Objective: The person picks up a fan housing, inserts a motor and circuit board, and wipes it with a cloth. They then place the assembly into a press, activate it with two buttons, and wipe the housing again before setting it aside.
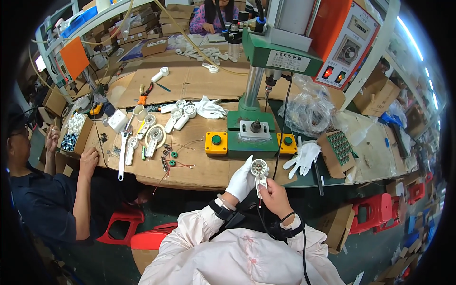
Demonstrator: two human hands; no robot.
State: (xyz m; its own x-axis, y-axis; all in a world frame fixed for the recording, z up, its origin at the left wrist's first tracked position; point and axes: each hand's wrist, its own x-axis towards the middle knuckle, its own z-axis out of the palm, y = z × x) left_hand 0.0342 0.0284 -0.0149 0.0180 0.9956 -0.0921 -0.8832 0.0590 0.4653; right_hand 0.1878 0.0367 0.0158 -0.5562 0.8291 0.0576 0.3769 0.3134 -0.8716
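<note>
Just in front of the bench edge, both my hands hold a white handheld fan housing, its round head up and its handle down. My left hand, in a white glove, closes on the left side of the head. Bare, my right hand grips the handle, thumb on top. A thin wire end hangs below the handle. Beyond my hands stands a green press with a metal fixture on its base. Yellow button boxes flank that base.
Left on the bench lie several white fans, small wired motors and an adjustable wrench. To the right are a white glove, a box of circuit boards and clear plastic bags. A co-worker sits at left.
</note>
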